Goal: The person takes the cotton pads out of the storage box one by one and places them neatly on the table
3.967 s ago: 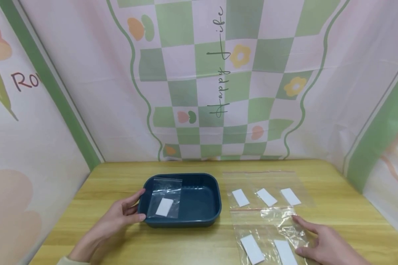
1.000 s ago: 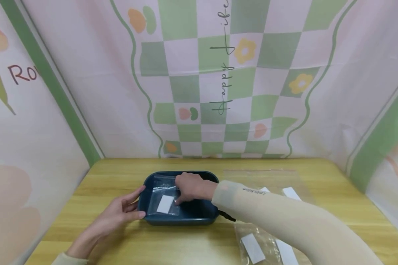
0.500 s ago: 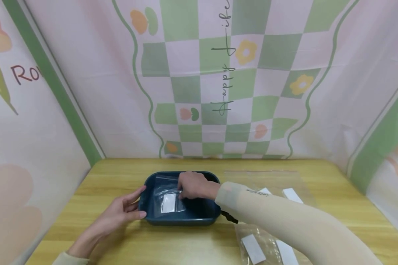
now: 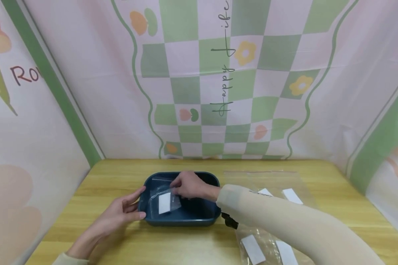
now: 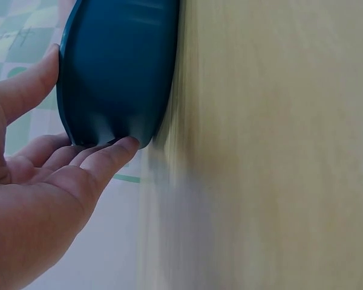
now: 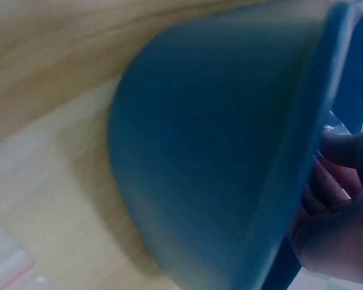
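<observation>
A dark blue plastic box (image 4: 182, 221) stands on the table. My left hand (image 4: 119, 215) holds its left end, thumb at the near corner and index finger at the far corner. In the left wrist view, the fingertips (image 5: 130, 144) press against the box wall. Inside the box lies a small clear zip bag (image 4: 154, 195) with a white rectangular piece (image 4: 164, 203) in or under it. My right hand (image 4: 190, 185) reaches over the right rim and pinches the bag's right edge, which is creased. The box wall hides part of this hand in the right wrist view.
Right of the box lie clear zip bags, one far (image 4: 238, 179) and one near (image 4: 262, 232), with white rectangular pieces (image 4: 253, 249) showing through. The right sleeve (image 4: 285, 217) covers part of them. A black strap (image 4: 230, 221) hangs from the right wrist. A patterned cloth stands behind.
My right hand has gone from the near bag at the right into the box and taken the small bag's edge. Lately it has shifted slightly left, creasing the bag. The left hand has stayed.
</observation>
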A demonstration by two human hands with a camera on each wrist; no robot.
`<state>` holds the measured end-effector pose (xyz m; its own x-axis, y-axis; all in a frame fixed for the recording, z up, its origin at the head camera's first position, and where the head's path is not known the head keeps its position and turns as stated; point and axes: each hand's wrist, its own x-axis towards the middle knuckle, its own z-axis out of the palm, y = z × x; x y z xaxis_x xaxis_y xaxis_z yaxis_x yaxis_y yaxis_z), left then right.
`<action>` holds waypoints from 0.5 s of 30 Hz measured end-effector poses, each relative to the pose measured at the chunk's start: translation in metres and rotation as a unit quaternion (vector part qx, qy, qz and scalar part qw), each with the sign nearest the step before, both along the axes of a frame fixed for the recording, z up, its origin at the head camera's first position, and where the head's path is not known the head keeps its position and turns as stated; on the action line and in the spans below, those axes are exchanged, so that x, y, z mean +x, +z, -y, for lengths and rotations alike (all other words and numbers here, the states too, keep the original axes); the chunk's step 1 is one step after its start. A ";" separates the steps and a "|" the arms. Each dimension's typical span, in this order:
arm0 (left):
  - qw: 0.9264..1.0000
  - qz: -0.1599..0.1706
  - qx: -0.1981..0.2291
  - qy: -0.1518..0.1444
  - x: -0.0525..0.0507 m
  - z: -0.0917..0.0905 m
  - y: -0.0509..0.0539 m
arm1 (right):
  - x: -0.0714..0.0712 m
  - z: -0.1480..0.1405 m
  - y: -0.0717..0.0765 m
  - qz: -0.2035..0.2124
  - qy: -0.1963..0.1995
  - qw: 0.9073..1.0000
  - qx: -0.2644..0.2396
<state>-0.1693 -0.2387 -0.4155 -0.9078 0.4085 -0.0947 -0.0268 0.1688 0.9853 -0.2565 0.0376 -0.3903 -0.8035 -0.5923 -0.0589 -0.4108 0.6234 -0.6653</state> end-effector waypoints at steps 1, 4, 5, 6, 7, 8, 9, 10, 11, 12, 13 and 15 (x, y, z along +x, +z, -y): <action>1.000 0.001 -0.001 0.000 0.000 0.000 0.000 | 0.002 0.001 0.000 0.005 -0.007 1.000 -0.017; 1.000 0.000 0.002 -0.002 0.000 0.000 0.000 | 0.008 0.005 0.000 0.046 -0.045 0.996 -0.067; 1.000 -0.001 0.002 -0.002 0.000 0.000 0.000 | 0.011 0.005 0.001 0.078 -0.065 0.991 -0.091; 1.000 -0.002 0.003 -0.003 0.000 0.000 0.000 | 0.013 0.006 0.002 0.113 -0.084 0.984 -0.111; 1.000 -0.003 0.006 -0.004 0.000 0.000 -0.001 | 0.014 0.007 0.003 0.148 -0.101 0.976 -0.125; 1.000 -0.003 0.009 -0.005 0.000 0.000 -0.001 | 0.015 0.008 0.004 0.179 -0.115 0.968 -0.133; 1.000 -0.003 0.011 -0.005 0.000 0.000 -0.001 | 0.016 0.008 0.005 0.207 -0.124 0.960 -0.142; 1.000 -0.002 0.012 -0.005 0.000 -0.001 -0.001 | 0.017 0.008 0.006 0.226 -0.127 0.955 -0.146; 1.000 -0.003 0.014 -0.006 0.000 -0.001 -0.001 | 0.018 0.009 0.006 0.237 -0.128 0.952 -0.147; 1.000 -0.003 0.014 -0.006 0.001 -0.001 -0.001 | 0.018 0.010 0.006 0.243 -0.125 0.951 -0.147; 1.000 -0.002 0.015 -0.007 0.001 -0.001 0.000 | 0.019 0.010 0.006 0.245 -0.123 0.950 -0.150; 1.000 -0.002 0.012 -0.008 0.001 -0.002 0.000 | 0.020 0.010 0.005 0.237 -0.120 0.950 -0.163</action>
